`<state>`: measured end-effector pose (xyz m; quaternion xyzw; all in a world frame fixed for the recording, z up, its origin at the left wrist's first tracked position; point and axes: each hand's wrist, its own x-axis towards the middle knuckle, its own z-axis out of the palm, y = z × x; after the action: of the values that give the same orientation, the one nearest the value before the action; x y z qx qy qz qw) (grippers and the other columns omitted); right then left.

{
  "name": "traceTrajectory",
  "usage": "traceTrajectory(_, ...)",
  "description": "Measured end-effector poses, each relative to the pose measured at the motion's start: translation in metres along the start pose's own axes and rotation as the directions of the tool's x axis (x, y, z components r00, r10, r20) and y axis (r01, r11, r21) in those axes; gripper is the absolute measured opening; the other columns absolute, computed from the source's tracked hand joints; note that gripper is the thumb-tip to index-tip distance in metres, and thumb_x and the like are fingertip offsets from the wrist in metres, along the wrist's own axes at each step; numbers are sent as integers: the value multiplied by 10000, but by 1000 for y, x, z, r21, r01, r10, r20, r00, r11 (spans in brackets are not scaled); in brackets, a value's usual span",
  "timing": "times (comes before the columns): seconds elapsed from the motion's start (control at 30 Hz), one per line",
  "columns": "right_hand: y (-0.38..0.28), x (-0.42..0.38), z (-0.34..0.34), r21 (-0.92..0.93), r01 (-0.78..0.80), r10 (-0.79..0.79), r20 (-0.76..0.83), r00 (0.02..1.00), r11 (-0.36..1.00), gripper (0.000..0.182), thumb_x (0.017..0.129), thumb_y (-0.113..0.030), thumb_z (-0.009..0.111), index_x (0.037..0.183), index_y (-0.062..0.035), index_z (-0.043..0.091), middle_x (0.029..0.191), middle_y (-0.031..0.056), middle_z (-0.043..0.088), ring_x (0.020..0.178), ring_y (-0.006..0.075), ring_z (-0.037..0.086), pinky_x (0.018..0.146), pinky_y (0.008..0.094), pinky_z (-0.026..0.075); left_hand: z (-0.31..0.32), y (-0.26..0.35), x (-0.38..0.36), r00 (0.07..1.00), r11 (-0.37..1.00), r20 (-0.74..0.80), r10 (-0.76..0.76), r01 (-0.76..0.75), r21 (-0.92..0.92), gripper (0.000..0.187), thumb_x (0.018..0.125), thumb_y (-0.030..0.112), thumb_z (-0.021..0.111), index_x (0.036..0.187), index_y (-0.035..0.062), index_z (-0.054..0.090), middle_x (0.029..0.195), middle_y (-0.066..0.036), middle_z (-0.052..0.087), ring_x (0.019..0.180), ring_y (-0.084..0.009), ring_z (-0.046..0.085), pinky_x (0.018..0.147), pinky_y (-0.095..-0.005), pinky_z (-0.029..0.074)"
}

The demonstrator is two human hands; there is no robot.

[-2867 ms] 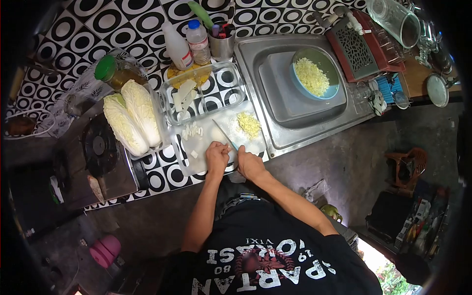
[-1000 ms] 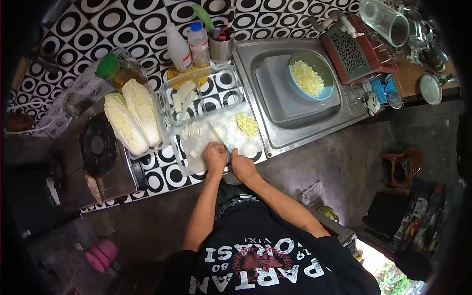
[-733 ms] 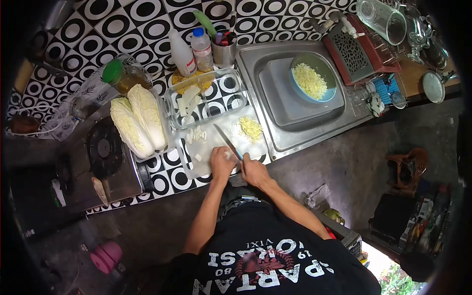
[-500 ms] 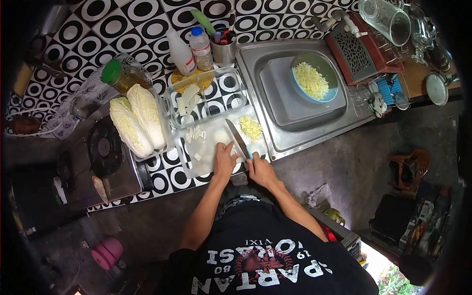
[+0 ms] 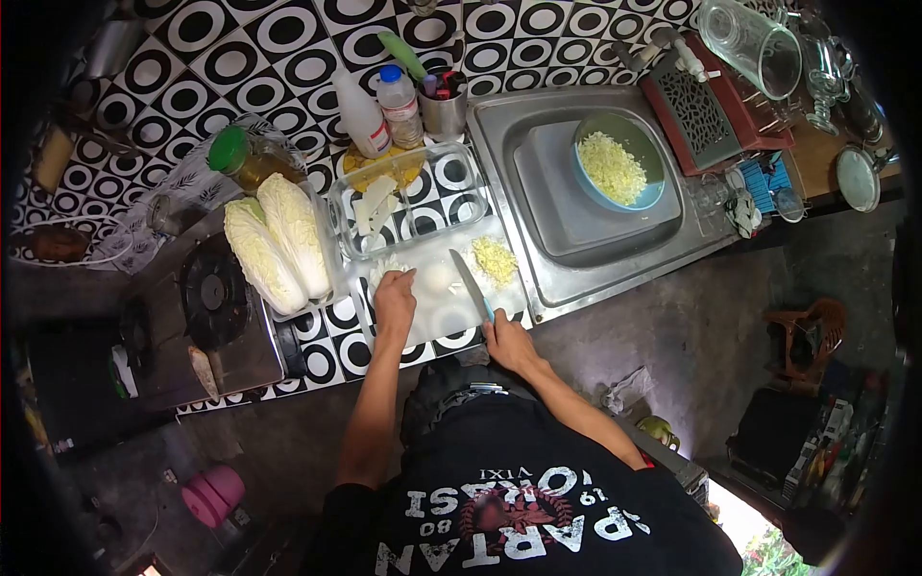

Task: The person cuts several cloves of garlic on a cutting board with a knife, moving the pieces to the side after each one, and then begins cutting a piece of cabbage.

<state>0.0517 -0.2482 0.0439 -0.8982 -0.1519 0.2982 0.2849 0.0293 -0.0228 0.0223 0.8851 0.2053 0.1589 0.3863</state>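
My right hand (image 5: 509, 343) is closed round the light-blue handle of a kitchen knife (image 5: 469, 281), its blade pointing away from me over a translucent cutting board (image 5: 432, 326). Beside the blade lies a pile of finely chopped pale-yellow pieces (image 5: 495, 260). My left hand (image 5: 395, 302) is over the board's left part, fingers curled down at some white slices (image 5: 389, 263) that it mostly covers. Whatever its fingertips hold is hidden. A few small white bits (image 5: 454, 287) lie between the hand and the knife.
Behind the board stands a clear divided container (image 5: 423, 235) with pale strips in it. Two napa cabbages (image 5: 279, 250) lie in a tray at the left, near the stove (image 5: 216, 288). At the right, a blue bowl (image 5: 656, 195) of chopped pieces sits in the steel sink (image 5: 538, 298).
My left hand has moved left, from beside the knife to the white slices. The right hand still holds the knife, now turned slightly more upright in view.
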Motion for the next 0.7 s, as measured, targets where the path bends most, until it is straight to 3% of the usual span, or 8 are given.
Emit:
traceTrajectory(0.07, -5, -2, 2, -5, -20, 20, 13, 1000, 1000, 290, 930, -253, 422, 956, 35, 412, 709, 320, 583, 710, 506, 574, 680, 578, 443, -8, 2, -6, 999, 998, -5, 47, -47, 45, 226, 776, 16, 611, 987, 51, 684, 851, -141, 617, 722, -280, 604, 659, -328, 478)
traceTrajectory(0.2, -16, -6, 19, -26, -57, 57, 2, 998, 998, 307, 933, -253, 418, 941, 54, 408, 707, 324, 581, 709, 510, 572, 674, 576, 446, -25, -1, -37, 1000, 1000, -20, -14, 14, 0, 255, 777, 50, 643, 1032, 41, 660, 860, -132, 611, 706, -265, 594, 631, -329, 482)
traceTrajectory(0.27, -21, -5, 37, 8, -48, 48, -19, 999, 999, 305, 931, -240, 422, 936, 64, 406, 685, 326, 576, 697, 512, 571, 660, 570, 452, -36, -2, -57, 993, 993, -26, -115, 115, 1, 267, 776, 57, 649, 1040, 22, 651, 832, -124, 608, 670, -239, 579, 614, -322, 476)
traceTrajectory(0.33, -30, -4, 56, 112, -24, 25, -7, 1000, 993, 306, 929, -231, 424, 930, 74, 405, 666, 328, 569, 683, 514, 568, 653, 565, 456, -44, -9, -76, 995, 995, -25, -94, 94, 27, 287, 772, 58, 654, 1054, 6, 640, 812, -119, 608, 639, -217, 570, 588, -316, 472)
traceTrajectory(0.47, -67, 2, 80, 222, 64, -62, -15, 998, 973, 317, 924, -210, 446, 904, 104, 411, 640, 345, 549, 663, 512, 566, 618, 550, 453, -55, -12, -100, 997, 992, 0, -83, 82, -92, 299, 797, 97, 667, 1084, 20, 641, 864, -98, 628, 619, -134, 548, 526, -260, 441)
traceTrajectory(0.6, -101, -5, 70, 407, 28, 9, -89, 996, 913, 334, 923, -213, 463, 864, 113, 427, 613, 334, 536, 646, 498, 567, 564, 508, 448, -70, -2, -89, 1000, 995, 15, -20, 21, -100, 288, 802, 116, 671, 1070, 16, 646, 886, -107, 627, 647, -163, 556, 563, -270, 453)
traceTrajectory(0.7, -100, -17, 59, 311, 106, -66, -136, 989, 945, 296, 914, -207, 474, 879, 86, 450, 617, 304, 555, 643, 483, 571, 571, 498, 452, -73, 0, -73, 996, 993, -35, 77, -80, -89, 290, 808, 149, 672, 1062, 11, 645, 923, -131, 611, 736, -224, 573, 647, -309, 472)
